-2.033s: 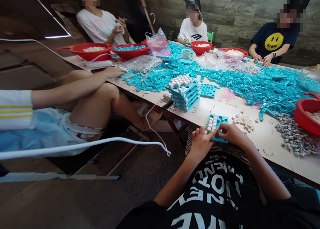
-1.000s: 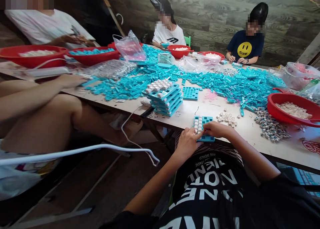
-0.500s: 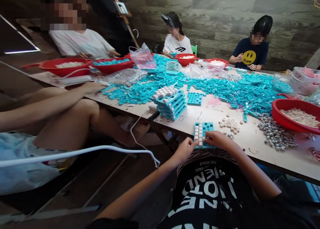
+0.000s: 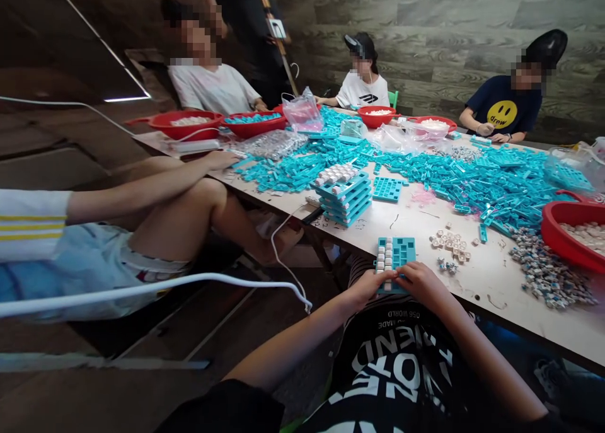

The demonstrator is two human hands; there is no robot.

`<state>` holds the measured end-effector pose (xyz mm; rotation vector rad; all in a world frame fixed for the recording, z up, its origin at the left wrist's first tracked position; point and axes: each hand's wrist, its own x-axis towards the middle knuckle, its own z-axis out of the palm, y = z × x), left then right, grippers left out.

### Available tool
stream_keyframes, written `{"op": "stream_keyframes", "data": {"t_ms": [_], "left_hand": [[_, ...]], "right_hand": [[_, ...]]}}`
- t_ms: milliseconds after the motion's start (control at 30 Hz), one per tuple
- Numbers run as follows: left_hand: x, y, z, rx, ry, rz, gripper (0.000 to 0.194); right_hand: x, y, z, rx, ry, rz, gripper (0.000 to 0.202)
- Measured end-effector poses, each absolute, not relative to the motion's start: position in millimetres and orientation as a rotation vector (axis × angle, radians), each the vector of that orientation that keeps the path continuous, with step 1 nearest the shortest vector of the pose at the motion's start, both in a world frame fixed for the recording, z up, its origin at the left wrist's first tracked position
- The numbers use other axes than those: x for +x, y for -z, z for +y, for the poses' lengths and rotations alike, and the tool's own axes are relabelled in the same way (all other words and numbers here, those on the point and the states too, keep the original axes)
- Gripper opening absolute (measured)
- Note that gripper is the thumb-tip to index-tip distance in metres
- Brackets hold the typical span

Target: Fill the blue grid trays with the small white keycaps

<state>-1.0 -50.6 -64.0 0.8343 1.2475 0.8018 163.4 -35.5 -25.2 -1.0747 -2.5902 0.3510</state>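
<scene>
A turquoise keypad plate [image 4: 404,247] with square holes lies at the table's near edge, right in front of me. White keycaps [image 4: 388,254] fill two columns on its left side; open holes show on its right. My left hand [image 4: 366,288] is closed at the plate's near left part, thumb and fingertips pressed together beside the lower caps. My right hand [image 4: 420,280] rests over the near right part, its fingers curled together; whatever is under its fingertips is hidden. Loose keycaps [image 4: 454,242] and small switches [image 4: 447,266] lie right of the plate.
A stack of turquoise plates [image 4: 345,200] with caps on top stands ahead left, near a single plate [image 4: 387,189]. Turquoise pieces [image 4: 472,174] heap across the table. At right are a red basket [image 4: 551,231] and a switch pile [image 4: 551,272]. A neighbour's knee [image 4: 212,196] is at left.
My view has swung left, so everything sits further right. Both hands have drawn closer together over the plate's near part. Another person in black now shows at the back left.
</scene>
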Motion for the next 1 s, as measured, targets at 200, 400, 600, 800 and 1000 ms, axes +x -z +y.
{"op": "stream_keyframes", "data": {"t_ms": [200,400,600,800,1000], "left_hand": [[2.1,58.8,-52.5,0.810,-0.823,1.240,0.040],[7.6,56.1,-46.8,0.767,-0.823,1.327,0.036],[-2.6,55.9,-35.1,0.728,-0.712,1.145,0.037],[-5.0,75.2,-38.7,0.598,-0.714,0.818,0.047],[9.1,83.9,-41.1,0.706,-0.987,1.030,0.046]], "right_hand": [[157.7,17.1,-40.7,-1.188,-0.537,-2.435,0.011],[154.1,3.0,-32.0,-1.340,-0.599,-2.430,0.006],[154.8,7.8,-22.7,-1.332,-0.513,-2.431,0.011],[144.0,17.8,-10.7,-1.510,-0.125,-2.327,0.024],[145.8,23.4,-15.6,-1.293,-0.462,-2.237,0.021]]}}
